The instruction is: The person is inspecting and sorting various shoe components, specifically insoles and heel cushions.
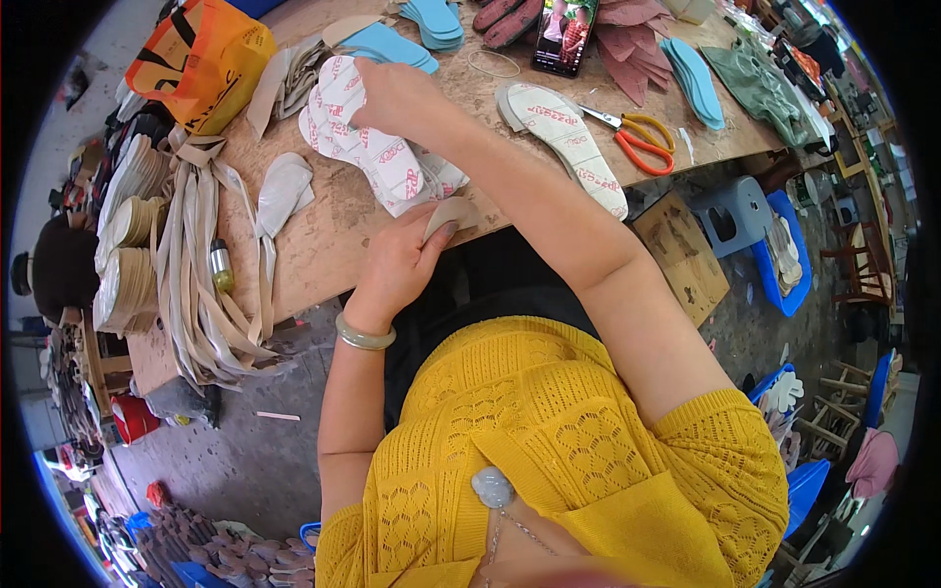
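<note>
My left hand (397,260) is at the table's near edge, its thumb and fingers pinched on a thin beige strip (453,214). My right hand (397,98) reaches across to a stack of white insoles (387,162) with pink print. Its fingers are curled at the edge of the top insole, near the far end; the fingertips are partly hidden. The stack's near end lies just beyond my left hand. More white printed insoles (564,132) rest to the right, under the line of my right forearm.
Orange-handled scissors (642,142), a phone (564,37) and blue insoles (694,83) lie on the wooden table (323,230). An orange bag (201,64) stands far left. Beige strips (191,265) hang over the left edge beside a small bottle (222,267). A grey stool (735,216) stands right.
</note>
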`<state>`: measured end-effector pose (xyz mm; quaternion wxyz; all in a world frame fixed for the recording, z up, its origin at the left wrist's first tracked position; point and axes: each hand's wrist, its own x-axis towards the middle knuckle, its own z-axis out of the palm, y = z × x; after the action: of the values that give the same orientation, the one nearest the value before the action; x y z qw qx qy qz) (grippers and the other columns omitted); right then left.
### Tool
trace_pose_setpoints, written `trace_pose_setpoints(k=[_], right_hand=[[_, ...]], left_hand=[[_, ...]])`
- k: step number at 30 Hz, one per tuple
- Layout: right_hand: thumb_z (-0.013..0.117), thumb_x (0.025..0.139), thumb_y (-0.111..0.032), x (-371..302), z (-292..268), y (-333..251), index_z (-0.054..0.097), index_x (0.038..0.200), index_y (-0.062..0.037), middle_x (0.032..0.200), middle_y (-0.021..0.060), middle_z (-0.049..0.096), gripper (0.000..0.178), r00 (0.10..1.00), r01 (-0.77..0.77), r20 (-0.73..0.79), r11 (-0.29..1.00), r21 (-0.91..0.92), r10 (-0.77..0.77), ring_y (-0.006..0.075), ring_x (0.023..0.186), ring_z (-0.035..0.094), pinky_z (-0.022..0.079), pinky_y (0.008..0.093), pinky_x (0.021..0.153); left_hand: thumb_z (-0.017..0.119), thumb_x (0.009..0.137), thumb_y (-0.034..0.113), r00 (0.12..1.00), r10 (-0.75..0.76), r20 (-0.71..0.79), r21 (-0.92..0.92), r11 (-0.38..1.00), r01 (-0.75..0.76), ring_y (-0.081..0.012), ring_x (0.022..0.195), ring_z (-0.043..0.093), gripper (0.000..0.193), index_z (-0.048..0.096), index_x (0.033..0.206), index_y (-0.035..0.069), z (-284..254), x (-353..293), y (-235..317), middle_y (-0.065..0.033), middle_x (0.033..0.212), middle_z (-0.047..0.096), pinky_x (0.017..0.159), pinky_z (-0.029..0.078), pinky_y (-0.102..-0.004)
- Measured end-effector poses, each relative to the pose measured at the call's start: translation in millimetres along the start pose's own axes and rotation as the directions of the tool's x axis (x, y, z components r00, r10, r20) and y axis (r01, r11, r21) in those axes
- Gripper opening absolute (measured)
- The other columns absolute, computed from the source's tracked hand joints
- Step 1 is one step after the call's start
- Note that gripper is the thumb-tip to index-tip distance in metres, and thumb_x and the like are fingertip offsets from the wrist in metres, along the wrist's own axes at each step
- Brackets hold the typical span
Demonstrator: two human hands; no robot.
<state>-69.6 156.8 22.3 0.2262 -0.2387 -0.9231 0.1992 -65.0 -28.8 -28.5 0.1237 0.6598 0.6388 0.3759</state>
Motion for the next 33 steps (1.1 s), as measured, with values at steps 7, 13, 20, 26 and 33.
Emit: trace_pose_setpoints(k=[7, 13, 20, 26, 33], right_hand=[[0.071, 0.079, -0.017, -14.6, -24.8, -25.8, 0.051, 0.122, 0.0043, 0.095, 0.0134, 0.067, 0.052, 0.990, -0.010, -0.080, 0.620, 0.785, 0.116, 0.0211, 0.084, 0.067, 0.054, 0.0330, 0.072], [0.060, 0.086, -0.005, -85.1, -87.7, 10.4, 0.061, 0.106, -0.0001, 0.094, 0.0054, 0.066, 0.020, 0.974, 0.198, -0.162, -0.252, 0.947, 0.157, 0.0113, 0.083, 0.062, 0.049, 0.0247, 0.073], [0.051, 0.093, -0.018, -172.3, -130.1, 41.0, 0.051, 0.116, 0.0010, 0.099, 0.0114, 0.060, 0.030, 0.675, 0.376, -0.449, 0.251, 0.892, 0.585, 0.0219, 0.079, 0.061, 0.050, 0.0313, 0.063], [0.057, 0.088, -0.005, -183.2, -91.3, 22.1, 0.052, 0.123, 0.0021, 0.110, 0.0069, 0.063, 0.036, 0.969, -0.044, 0.085, -0.179, 0.983, 0.234, 0.0124, 0.096, 0.061, 0.048, 0.0258, 0.087], [0.056, 0.090, -0.006, -173.4, -77.8, 38.6, 0.050, 0.120, 0.0023, 0.110, 0.0114, 0.063, 0.032, 0.965, -0.061, 0.106, -0.187, 0.980, 0.242, 0.0153, 0.095, 0.064, 0.054, 0.0302, 0.080]], left_hand=[[0.054, 0.094, 0.020, 0.998, -0.057, 0.017, 0.037, 0.998, 0.056, -0.0343, 0.087, 0.064, 0.024, 0.063, 0.107, 0.002, -1.3, -1.4, 2.7, -0.0183, 0.100, 0.065, 0.075, 0.050, -0.0400], [0.050, 0.097, 0.021, 0.892, -0.428, 0.147, -0.932, 0.241, 0.269, -0.0179, 0.091, 0.064, 0.034, 0.052, 0.127, 0.004, -19.9, 4.4, 9.0, -0.0098, 0.110, 0.065, 0.072, 0.050, -0.0289], [0.044, 0.100, 0.026, 0.938, -0.313, 0.148, -0.988, -0.080, 0.130, -0.0266, 0.129, 0.045, 0.052, 0.027, 0.144, 0.004, -3.7, 38.3, 38.8, -0.0194, 0.140, 0.042, 0.102, 0.044, -0.0373], [0.042, 0.101, 0.029, 0.939, -0.246, 0.240, -0.964, -0.176, 0.201, -0.0201, 0.115, 0.056, 0.043, 0.039, 0.137, 0.006, 17.1, 41.4, 51.5, -0.0080, 0.128, 0.053, 0.093, 0.049, -0.0327], [0.037, 0.102, 0.032, 0.960, -0.192, 0.204, -0.976, -0.115, 0.184, -0.0185, 0.111, 0.056, 0.043, 0.039, 0.137, 0.005, 25.6, 49.9, 40.3, -0.0069, 0.127, 0.052, 0.089, 0.049, -0.0326]])
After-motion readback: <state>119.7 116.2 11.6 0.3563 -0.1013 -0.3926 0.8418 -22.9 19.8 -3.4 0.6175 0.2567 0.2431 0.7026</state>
